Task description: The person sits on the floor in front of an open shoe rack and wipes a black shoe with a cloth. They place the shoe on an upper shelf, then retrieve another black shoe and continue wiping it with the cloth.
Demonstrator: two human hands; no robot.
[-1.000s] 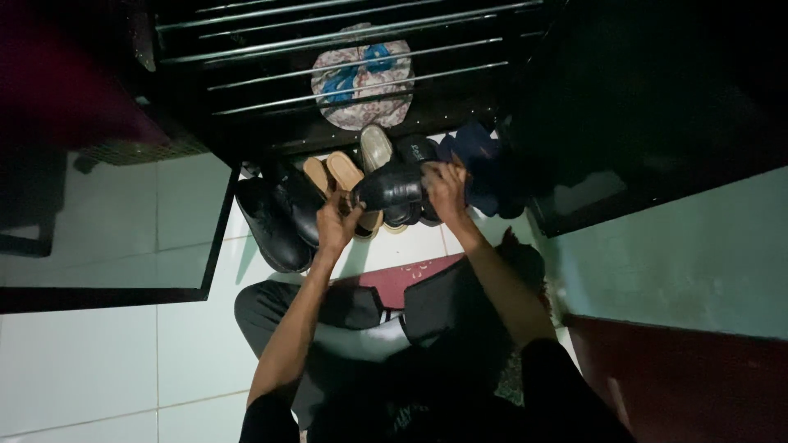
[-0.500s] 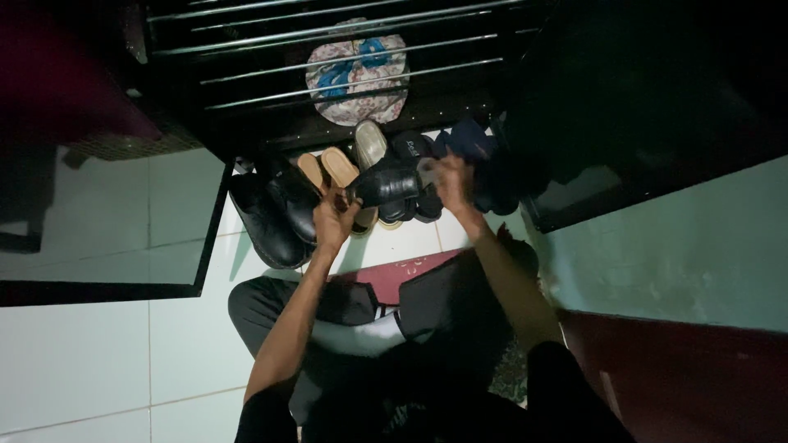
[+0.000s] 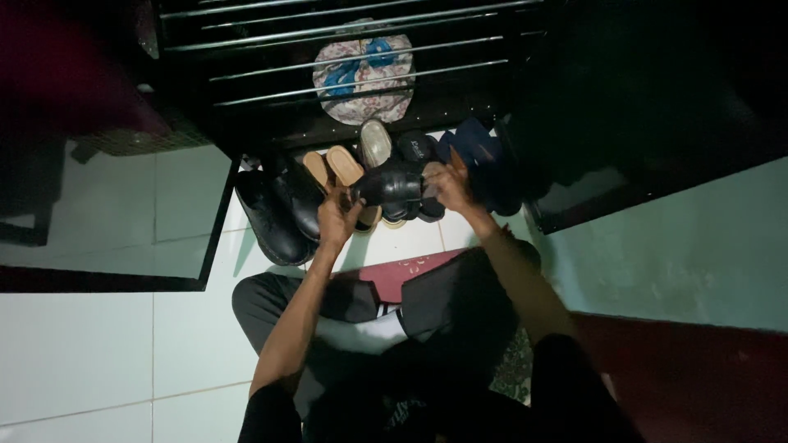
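Pale floor tiles run under a dark metal rack whose rails cross the top of my view, with a patterned cloth bundle lying behind the bars. I hold a black shoe off the floor between both hands, just in front of the rack's lower edge. Its long axis runs left to right across me, so each hand takes one end. My left hand is clenched on the end nearest it, from below and slightly behind; my right hand grasps the opposite end, fingers curled over the top. Both sit about equally near the shoe, touching it. Directly beyond the grip lie tan sandals and a grey insole-up shoe; to the left of it stand black boots, and to the right dark blue slippers, partly lost in shadow. Below the grip, towards me, a red mat shows beside my folded legs.
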